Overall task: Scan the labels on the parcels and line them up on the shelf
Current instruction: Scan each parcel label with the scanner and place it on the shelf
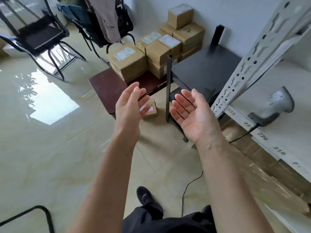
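A: What are the hands doing?

B: Both are hanging in the air in front of the stack of parcels (156, 46), holding nothing. The left hand (129, 106) is turning its palm inward, fingers loosely spread and slightly bent. The right hand (191, 113) is lying palm up, fingers straight and side by side.

A: And where is the stack sitting?

B: The brown cartons are resting on a low dark-red table (107, 88) against the wall, several showing white labels on top. One small box (150, 109) is lying on the tiled floor, just in front of the stack and below the left hand's fingers.

A: Where is the shelf?

B: The white shelf (286, 118) is standing to the right of the stack, its edge carrying numbers. A grey scanner (276, 106) is lying on its board, its cable trailing down to the floor. A black rack (202, 68) is standing between the stack and the shelf.

A: Anything behind?

B: Black chairs (42, 37) are standing to the left of the stack.
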